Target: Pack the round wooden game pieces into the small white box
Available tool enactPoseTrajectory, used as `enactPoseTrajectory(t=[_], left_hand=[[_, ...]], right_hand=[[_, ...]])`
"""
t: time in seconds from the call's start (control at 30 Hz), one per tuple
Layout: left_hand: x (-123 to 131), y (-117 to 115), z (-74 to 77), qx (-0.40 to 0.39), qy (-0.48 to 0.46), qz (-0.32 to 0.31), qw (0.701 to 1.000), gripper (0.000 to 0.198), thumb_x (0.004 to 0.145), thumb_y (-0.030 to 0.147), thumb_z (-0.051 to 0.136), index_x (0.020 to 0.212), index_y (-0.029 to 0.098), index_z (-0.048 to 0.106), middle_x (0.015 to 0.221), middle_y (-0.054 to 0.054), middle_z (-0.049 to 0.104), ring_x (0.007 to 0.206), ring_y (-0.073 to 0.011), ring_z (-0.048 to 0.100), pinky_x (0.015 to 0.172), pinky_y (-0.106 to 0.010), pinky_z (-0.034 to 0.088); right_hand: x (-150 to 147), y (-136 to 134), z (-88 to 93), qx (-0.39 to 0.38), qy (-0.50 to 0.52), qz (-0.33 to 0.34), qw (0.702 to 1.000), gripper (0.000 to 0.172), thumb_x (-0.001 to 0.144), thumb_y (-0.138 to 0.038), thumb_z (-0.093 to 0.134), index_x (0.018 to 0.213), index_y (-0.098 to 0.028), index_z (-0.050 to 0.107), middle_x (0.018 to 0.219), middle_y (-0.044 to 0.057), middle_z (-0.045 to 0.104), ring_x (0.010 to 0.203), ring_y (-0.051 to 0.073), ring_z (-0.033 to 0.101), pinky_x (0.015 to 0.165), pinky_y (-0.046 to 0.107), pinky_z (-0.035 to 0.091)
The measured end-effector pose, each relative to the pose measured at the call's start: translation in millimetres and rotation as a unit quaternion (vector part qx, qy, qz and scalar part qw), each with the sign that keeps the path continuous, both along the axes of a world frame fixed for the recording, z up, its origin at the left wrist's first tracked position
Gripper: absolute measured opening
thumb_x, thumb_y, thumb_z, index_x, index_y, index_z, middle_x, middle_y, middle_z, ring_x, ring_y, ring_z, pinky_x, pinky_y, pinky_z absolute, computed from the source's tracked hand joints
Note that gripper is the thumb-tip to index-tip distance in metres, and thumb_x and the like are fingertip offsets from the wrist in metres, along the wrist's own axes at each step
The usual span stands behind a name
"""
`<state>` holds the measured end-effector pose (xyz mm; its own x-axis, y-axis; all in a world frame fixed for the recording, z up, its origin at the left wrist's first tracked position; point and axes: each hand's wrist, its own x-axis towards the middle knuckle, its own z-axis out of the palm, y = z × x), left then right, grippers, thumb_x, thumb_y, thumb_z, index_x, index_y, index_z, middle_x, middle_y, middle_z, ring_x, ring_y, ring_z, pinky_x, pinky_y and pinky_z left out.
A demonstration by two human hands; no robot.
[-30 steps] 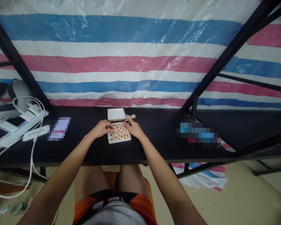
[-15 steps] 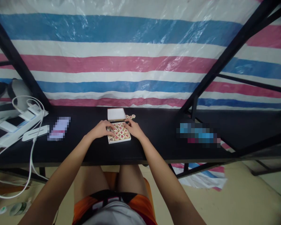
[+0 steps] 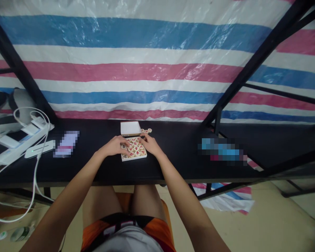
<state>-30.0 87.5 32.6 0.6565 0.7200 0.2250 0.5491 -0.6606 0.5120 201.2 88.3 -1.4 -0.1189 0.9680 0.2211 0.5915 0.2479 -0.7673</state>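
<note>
"Between the table's (image 3: 178, 154) front edge & the striped tarp (image 3: 136, 71) behind, where's the box set?"

"Approx. mid-depth. White open box (image 3: 134, 159) is set w/ its near rim back from the front edge; a strip of black top is shown btwn. To the R, a wide black stretch is bounded by a blue pixelated patch (image 3: 222, 149). To the L, a narrower stretch is bounded by a pale pixelated patch (image 3: 67, 144), w/ a flat white device (image 3: 40, 149) farther out. Rear side is closed off by the tarp; slanted black posts (image 3: 21, 73) are seen L & R."

"& what's held in the box?"

"Round pieces (image 3: 134, 148), packed flat in rows, marked mostly in red, some in black on the L side. Partly hidden by fingers there."

"Any other container seen?"

"Yes: shallow box half (image 3: 130, 128), just behind the open box, white inside shown; contact btwn the two can't be told. By its R side, a few loose pieces (image 3: 146, 131) are laid on the table."

"Hands?"

"L hand (image 3: 115, 145): thumb & fingers spread, curved over the box's L side; whether any piece is touched can't be told. R hand (image 3: 150, 144): fingers bent at the box's far R corner; whether rim or piece is pinched can't be told."
</note>
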Motion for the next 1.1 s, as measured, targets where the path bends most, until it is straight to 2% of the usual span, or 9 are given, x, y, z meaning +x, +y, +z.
enactPoseTrajectory(t=[0.13,0.37,0.47,0.57,0.63,0.73,0.9,1.03,1.1], left_hand=[[-2,2,-1.0,0.002,-0.011,0.003,1.000,0.044,0.057,0.057,0.080,0.083,0.023,0.073,0.088,-0.003,0.069,0.089,-0.0224,0.059,0.082,-0.033,0.043],[-9,9,-3.1,0.021,-0.041,0.051,0.998,0.032,0.076,0.052,0.067,0.084,0.022,0.073,0.087,-0.003,0.070,0.091,-0.0214,0.058,0.086,-0.032,0.042],[-8,9,-4.4,0.022,-0.025,0.047,0.998,0.030,0.080,0.050,0.063,0.086,0.022,0.073,0.088,-0.003,0.071,0.093,-0.0216,0.057,0.087,-0.033,0.041],[-6,8,-3.9,0.024,-0.022,0.049,0.998,0.029,0.081,0.049,0.062,0.087,0.023,0.073,0.090,-0.003,0.071,0.094,-0.0219,0.057,0.088,-0.033,0.041],[-6,7,-3.2,0.032,-0.025,0.059,0.997,0.030,0.083,0.049,0.059,0.088,0.023,0.073,0.091,-0.004,0.071,0.092,-0.0219,0.058,0.087,-0.033,0.041],[-9,9,-3.3,0.055,-0.041,0.088,0.994,0.035,0.089,0.049,0.050,0.089,0.021,0.072,0.092,-0.005,0.070,0.089,-0.0216,0.058,0.085,-0.034,0.041],[-17,16,-8.3,0.073,-0.041,0.133,0.988,0.034,0.090,0.043,0.046,0.089,0.019,0.070,0.089,-0.006,0.067,0.084,-0.0206,0.057,0.080,-0.032,0.042],[-19,18,-13.0,0.035,-0.016,0.131,0.991,0.028,0.087,0.038,0.049,0.088,0.018,0.068,0.073,-0.002,0.062,0.064,-0.0156,0.054,0.063,-0.027,0.040],[-18,17,-14.4,0.027,-0.011,0.121,0.992,0.026,0.086,0.037,0.050,0.088,0.018,0.068,0.069,0.000,0.059,0.061,-0.0143,0.052,0.060,-0.026,0.038]], right_hand=[[0,0,-0.9,0.010,0.002,0.003,1.000,0.026,0.086,-0.038,0.052,0.105,-0.023,0.062,0.070,-0.001,0.062,0.067,0.016,0.058,0.070,0.028,0.043],[1,1,-1.2,-0.003,-0.006,0.001,1.000,0.028,0.089,-0.032,0.046,0.110,-0.023,0.061,0.079,0.001,0.065,0.075,0.018,0.061,0.077,0.030,0.044],[2,2,-2.1,0.002,-0.023,0.004,1.000,0.030,0.091,-0.027,0.041,0.112,-0.022,0.061,0.092,0.004,0.067,0.086,0.019,0.062,0.085,0.032,0.044],[5,4,-3.7,0.070,-0.068,-0.023,0.995,0.037,0.089,-0.016,0.036,0.116,-0.017,0.061,0.114,0.010,0.062,0.105,0.020,0.057,0.093,0.032,0.042],[7,6,-4.6,0.115,-0.126,-0.045,0.984,0.045,0.086,-0.009,0.034,0.123,-0.016,0.058,0.128,0.012,0.054,0.116,0.021,0.050,0.098,0.033,0.040],[9,6,-4.4,0.104,-0.227,-0.030,0.968,0.055,0.083,-0.005,0.035,0.134,-0.017,0.051,0.138,0.010,0.049,0.120,0.024,0.046,0.099,0.035,0.039],[4,3,-0.1,0.082,-0.304,-0.038,0.948,0.045,0.088,-0.017,0.041,0.131,-0.018,0.054,0.136,0.010,0.051,0.116,0.028,0.047,0.095,0.038,0.041],[3,1,2.8,0.080,-0.306,-0.077,0.946,0.033,0.088,-0.023,0.046,0.115,-0.017,0.063,0.128,0.012,0.054,0.110,0.027,0.050,0.092,0.036,0.043],[3,0,3.7,0.070,-0.301,-0.090,0.947,0.029,0.088,-0.022,0.047,0.112,-0.017,0.063,0.122,0.013,0.057,0.105,0.026,0.053,0.089,0.035,0.044]])
